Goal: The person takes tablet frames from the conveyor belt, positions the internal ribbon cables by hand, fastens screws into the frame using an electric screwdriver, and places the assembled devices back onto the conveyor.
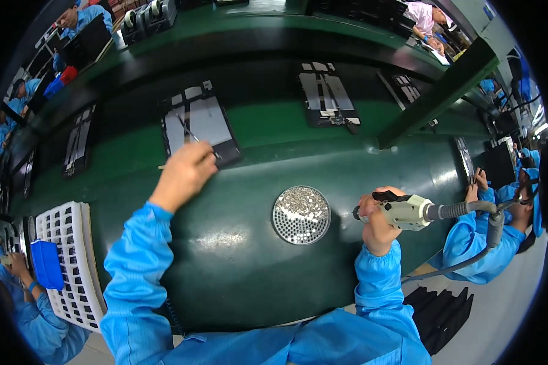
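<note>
My left hand (187,172) is closed at the lower edge of an opened tablet-like device (210,121). From its fingers a thin pair of metal tweezers (184,126) points up over the pale grey panel. My right hand (380,222) grips a cream electric screwdriver (405,212), held roughly level with its dark tip toward the left. A ribbed grey hose runs from the screwdriver's back end to the right. Between my hands lies a round dimpled tray (291,230), its upper part heaped with small silver screws (301,201).
More opened devices (330,97) (79,141) lie along the far side of the green bench (243,274). A slanted green post (435,97) rises at the right. At left stands a white slotted tray (79,267) with a blue box (47,264). Co-workers (490,237) sit on both sides.
</note>
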The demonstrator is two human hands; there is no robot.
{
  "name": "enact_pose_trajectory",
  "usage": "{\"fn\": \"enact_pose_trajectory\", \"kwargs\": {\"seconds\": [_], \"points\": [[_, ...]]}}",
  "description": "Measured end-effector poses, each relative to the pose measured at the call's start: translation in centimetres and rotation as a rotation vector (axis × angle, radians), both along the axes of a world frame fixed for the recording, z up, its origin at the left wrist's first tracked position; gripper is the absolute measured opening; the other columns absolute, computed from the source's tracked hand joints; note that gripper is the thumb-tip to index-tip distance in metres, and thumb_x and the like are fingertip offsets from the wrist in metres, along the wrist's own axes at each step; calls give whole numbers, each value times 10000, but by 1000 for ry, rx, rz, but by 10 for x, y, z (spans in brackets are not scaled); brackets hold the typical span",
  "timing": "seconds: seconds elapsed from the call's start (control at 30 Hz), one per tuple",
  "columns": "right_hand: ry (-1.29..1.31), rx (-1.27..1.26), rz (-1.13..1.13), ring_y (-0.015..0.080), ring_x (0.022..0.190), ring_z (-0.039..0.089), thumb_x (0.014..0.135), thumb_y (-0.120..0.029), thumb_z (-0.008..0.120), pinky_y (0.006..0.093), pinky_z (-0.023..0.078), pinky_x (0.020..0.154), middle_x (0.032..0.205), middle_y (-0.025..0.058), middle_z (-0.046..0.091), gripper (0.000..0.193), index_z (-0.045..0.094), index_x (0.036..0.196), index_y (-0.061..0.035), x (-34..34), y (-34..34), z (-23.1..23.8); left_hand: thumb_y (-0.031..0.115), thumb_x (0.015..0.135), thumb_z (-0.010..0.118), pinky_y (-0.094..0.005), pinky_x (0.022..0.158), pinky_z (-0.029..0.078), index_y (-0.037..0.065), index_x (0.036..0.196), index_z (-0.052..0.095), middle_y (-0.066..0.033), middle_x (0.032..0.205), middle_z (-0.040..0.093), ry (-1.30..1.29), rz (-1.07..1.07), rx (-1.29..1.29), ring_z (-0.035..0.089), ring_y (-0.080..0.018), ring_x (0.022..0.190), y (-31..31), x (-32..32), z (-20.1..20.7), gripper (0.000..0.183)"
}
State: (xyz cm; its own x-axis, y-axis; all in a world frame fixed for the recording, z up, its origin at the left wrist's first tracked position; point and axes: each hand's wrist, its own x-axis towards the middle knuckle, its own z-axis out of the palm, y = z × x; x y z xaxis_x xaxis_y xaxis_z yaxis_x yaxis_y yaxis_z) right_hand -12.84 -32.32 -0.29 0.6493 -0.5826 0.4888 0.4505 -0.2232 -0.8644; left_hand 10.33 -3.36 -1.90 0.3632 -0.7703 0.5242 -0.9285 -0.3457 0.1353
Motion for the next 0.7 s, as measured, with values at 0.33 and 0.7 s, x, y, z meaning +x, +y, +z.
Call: {"fn": "enact_pose_trajectory", "kwargs": {"seconds": [0.33,0.7], "points": [[78,-9,-109,142,584,495,722,90,481,339,479,631,689,59,527,338,492,1048,1,-7,-18,1,112,666,614,-406,689,458,40,657,618,-105,778,564,-198,273,88,563,-286,827,-129,34,-6,73],[11,62,-146,156,623,545,771,49,538,269,461,561,709,67,548,300,489,1064,7,-10,-29,-8,163,736,660,-493,811,498,47,1174,545,-182,1083,571,86,7,212,560,-373,1027,-261,43,-32,468]]}}
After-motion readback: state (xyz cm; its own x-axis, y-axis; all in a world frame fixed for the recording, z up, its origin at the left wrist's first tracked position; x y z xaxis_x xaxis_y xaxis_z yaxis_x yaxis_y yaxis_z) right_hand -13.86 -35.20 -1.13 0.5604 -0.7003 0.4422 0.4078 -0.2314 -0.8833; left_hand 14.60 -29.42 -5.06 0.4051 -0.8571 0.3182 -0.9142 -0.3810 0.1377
